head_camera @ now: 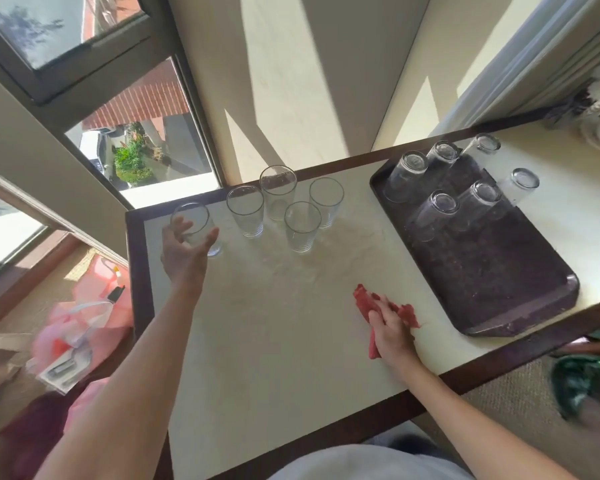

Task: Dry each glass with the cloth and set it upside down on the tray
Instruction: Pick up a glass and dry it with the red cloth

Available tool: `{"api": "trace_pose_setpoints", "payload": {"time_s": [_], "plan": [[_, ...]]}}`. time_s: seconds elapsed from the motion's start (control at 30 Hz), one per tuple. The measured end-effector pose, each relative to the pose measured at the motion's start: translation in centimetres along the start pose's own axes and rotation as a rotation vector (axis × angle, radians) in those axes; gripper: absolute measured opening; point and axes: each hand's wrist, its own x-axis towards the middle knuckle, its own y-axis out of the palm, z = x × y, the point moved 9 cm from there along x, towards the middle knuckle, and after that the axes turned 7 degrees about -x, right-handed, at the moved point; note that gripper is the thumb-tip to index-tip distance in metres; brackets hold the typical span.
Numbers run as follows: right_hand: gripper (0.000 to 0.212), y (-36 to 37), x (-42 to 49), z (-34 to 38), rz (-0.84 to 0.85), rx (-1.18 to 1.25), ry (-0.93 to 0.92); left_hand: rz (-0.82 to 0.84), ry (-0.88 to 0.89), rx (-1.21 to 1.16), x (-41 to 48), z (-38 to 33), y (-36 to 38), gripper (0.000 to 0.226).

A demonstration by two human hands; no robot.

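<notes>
Several empty glasses stand upright at the back of the cream table; the leftmost glass (196, 228) is by the table's left edge. My left hand (184, 251) reaches around its near side, thumb and fingers spread to either side, not closed on it. My right hand (390, 329) lies with straight fingers on the crumpled red cloth (362, 296), which rests on the table near the front right. The dark tray (499, 271) at the right carries several glasses upside down, such as one at its far left corner (404, 174). Two more upside-down glasses (520, 183) stand at the tray's far right edge.
The other upright glasses (302, 226) cluster just right of my left hand. The table's dark wooden rim (137, 271) runs along the left edge. A window lies beyond. Pink bags (84, 317) sit on the floor to the left, and a green item (582, 382) to the right.
</notes>
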Motion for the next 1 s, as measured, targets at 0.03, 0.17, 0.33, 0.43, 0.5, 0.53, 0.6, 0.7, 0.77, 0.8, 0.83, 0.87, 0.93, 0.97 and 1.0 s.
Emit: {"api": "trace_pose_setpoints", "payload": {"time_s": [0.03,0.17,0.33,0.43,0.5,0.53,0.6,0.7,0.77,0.8,0.83,0.87,0.93,0.97,1.0], "plan": [[0.041,-0.4,0.0,0.0,-0.009,0.093,0.013,-0.019,-0.029,-0.024,-1.4,0.5,-0.7,0.067],[0.026,-1.5,-0.1,-0.6,0.051,0.475,0.123,-0.035,-0.142,-0.159,-8.9,2.0,-2.1,0.065],[0.037,-1.4,-1.1,-0.7,0.321,0.950,0.276,0.126,-0.314,-0.341,-19.8,0.5,1.2,0.069],[0.041,-2.1,-3.3,2.7,0.500,0.913,0.083,0.227,-0.315,-0.423,-23.7,-2.4,5.0,0.078],[0.046,-2.8,-5.0,5.1,0.534,0.741,-0.175,0.302,-0.305,-0.467,-25.5,-4.8,8.3,0.069],[0.049,-3.2,-6.0,6.4,0.517,0.627,-0.314,0.322,-0.308,-0.501,-26.2,-5.8,9.8,0.060],[0.049,-4.4,-7.2,8.7,0.466,0.526,-0.485,0.314,-0.311,-0.536,-27.2,-7.7,11.9,0.047],[0.051,-6.8,-5.7,10.5,0.438,0.529,-0.540,0.290,-0.270,-0.484,-28.3,-10.3,14.1,0.049],[0.055,-8.3,-3.5,10.7,0.441,0.630,-0.463,0.296,-0.236,-0.467,-28.9,-11.0,15.4,0.051],[0.057,-9.0,-2.9,10.9,0.437,0.667,-0.445,0.298,-0.234,-0.443,-28.9,-11.0,15.8,0.053],[0.056,-9.8,-3.0,11.3,0.417,0.655,-0.475,0.300,-0.240,-0.428,-28.9,-10.9,16.2,0.057],[0.053,-10.5,-3.7,11.7,0.374,0.609,-0.543,0.296,-0.248,-0.428,-28.8,-10.7,16.4,0.062],[0.048,-11.7,-6.0,12.2,0.210,0.370,-0.731,0.278,-0.259,-0.480,-28.7,-11.0,16.5,0.061],[0.048,-12.3,-7.2,12.4,0.094,0.210,-0.835,0.260,-0.252,-0.509,-28.8,-11.3,16.6,0.053],[0.049,-12.7,-7.9,12.3,-0.007,0.090,-0.926,0.238,-0.243,-0.546,-28.9,-11.6,16.5,0.044]]}}
